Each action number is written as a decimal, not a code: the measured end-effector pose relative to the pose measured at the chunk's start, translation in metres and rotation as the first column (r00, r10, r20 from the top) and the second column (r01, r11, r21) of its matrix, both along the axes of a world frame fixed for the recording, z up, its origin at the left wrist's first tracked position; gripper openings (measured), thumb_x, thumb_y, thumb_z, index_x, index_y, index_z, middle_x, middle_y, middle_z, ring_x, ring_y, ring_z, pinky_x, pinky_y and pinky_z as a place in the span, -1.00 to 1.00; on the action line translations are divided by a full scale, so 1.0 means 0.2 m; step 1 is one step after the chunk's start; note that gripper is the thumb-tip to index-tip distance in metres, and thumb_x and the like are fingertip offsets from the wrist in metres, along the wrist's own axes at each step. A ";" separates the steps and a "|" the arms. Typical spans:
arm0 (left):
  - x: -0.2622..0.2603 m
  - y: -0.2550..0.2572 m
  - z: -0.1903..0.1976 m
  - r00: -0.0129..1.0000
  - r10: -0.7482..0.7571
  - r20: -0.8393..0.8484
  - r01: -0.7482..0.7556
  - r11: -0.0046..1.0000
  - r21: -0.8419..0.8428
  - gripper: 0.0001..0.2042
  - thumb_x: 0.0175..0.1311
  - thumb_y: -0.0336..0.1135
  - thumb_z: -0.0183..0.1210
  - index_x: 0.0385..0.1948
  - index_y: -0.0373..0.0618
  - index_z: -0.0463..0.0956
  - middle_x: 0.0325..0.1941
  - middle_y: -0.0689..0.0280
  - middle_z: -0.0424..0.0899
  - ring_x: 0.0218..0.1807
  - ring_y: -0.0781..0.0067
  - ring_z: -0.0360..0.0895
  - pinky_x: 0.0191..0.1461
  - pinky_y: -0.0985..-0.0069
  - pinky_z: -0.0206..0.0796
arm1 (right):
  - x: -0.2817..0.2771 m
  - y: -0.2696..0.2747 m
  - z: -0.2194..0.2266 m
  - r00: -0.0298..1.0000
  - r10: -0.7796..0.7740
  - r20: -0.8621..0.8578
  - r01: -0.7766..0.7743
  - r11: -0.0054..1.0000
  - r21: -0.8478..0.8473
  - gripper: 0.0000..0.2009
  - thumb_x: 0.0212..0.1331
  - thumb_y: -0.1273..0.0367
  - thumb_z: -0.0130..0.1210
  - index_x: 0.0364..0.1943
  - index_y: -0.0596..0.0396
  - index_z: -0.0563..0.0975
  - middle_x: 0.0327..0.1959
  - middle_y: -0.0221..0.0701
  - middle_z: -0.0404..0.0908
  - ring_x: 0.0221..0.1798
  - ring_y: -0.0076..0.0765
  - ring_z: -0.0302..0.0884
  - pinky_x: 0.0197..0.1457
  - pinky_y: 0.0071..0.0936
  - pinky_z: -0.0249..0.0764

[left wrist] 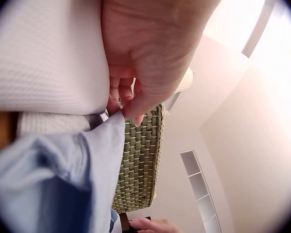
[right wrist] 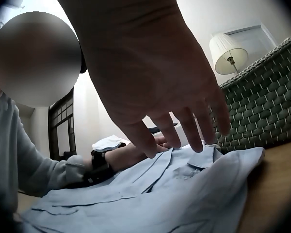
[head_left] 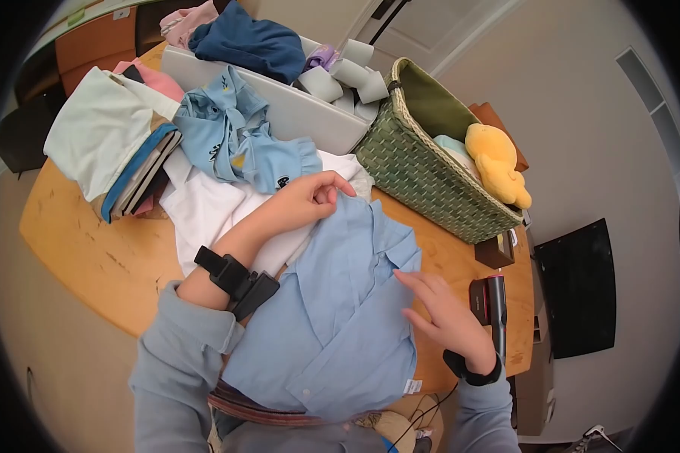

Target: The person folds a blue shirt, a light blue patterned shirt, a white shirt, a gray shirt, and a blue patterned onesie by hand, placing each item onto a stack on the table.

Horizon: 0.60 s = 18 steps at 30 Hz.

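Note:
A light blue button-up shirt (head_left: 332, 302) lies partly folded across the near side of the table, its collar (head_left: 394, 245) toward the basket. At the shirt's far edge my left hand (head_left: 306, 202) pinches a bit of the cloth; the left wrist view has the blue fabric (left wrist: 104, 155) drawn up to a point at thumb and fingertips. My right hand (head_left: 449, 317) is over the shirt's right side below the collar, fingers spread and fairly straight. In the right wrist view those fingers (right wrist: 186, 124) hang just above the cloth, with nothing held.
White garments (head_left: 211, 200) and a light blue printed garment (head_left: 242, 136) lie beyond the shirt. A folded clothes stack (head_left: 102, 132) stands left. A white bin (head_left: 279, 109) and green woven basket (head_left: 423, 166) with a yellow plush toy (head_left: 495, 162) stand behind. A dark handheld device (head_left: 497, 309) lies right.

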<state>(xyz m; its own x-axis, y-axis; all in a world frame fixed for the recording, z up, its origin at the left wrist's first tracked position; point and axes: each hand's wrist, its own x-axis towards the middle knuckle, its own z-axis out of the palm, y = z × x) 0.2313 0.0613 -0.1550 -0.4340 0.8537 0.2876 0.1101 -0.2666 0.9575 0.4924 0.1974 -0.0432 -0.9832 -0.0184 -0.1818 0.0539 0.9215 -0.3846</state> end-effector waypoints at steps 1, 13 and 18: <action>0.00 0.00 0.00 1.000 0.007 -0.003 -0.007 1.000 0.000 -0.69 0.01 -0.60 0.02 -0.17 -0.11 0.53 -0.50 0.55 0.35 -0.46 0.77 0.24 -0.33 0.77 0.11 | -0.01 0.01 -0.04 0.995 0.014 -0.104 0.002 0.989 0.145 -0.46 0.09 0.43 0.12 0.23 0.03 0.31 0.04 -0.19 0.45 0.15 -0.03 0.36 0.22 -0.30 0.29; -0.01 0.00 -0.01 1.000 -0.020 -0.005 0.020 1.000 -0.004 -0.71 0.04 -0.57 0.03 -0.17 -0.10 0.54 -0.50 0.55 0.36 -0.46 0.77 0.23 -0.33 0.76 0.11 | -0.14 -0.04 -0.18 0.987 0.155 -0.044 -0.147 0.979 0.143 -0.75 -0.06 0.40 0.22 -0.27 0.08 0.45 -0.28 -0.24 0.41 -0.14 -0.03 0.39 -0.09 -0.24 0.34; 0.00 -0.01 0.01 0.999 -0.024 -0.045 0.022 0.999 -0.043 -0.69 0.08 -0.62 0.00 -0.12 -0.13 0.50 -0.45 0.55 0.33 -0.39 0.79 0.25 -0.29 0.78 0.08 | -0.12 0.02 -0.18 0.995 0.061 -0.079 -0.047 0.984 0.169 -0.77 -0.04 0.42 0.20 -0.28 0.08 0.45 -0.31 -0.23 0.45 -0.15 -0.02 0.40 -0.08 -0.23 0.34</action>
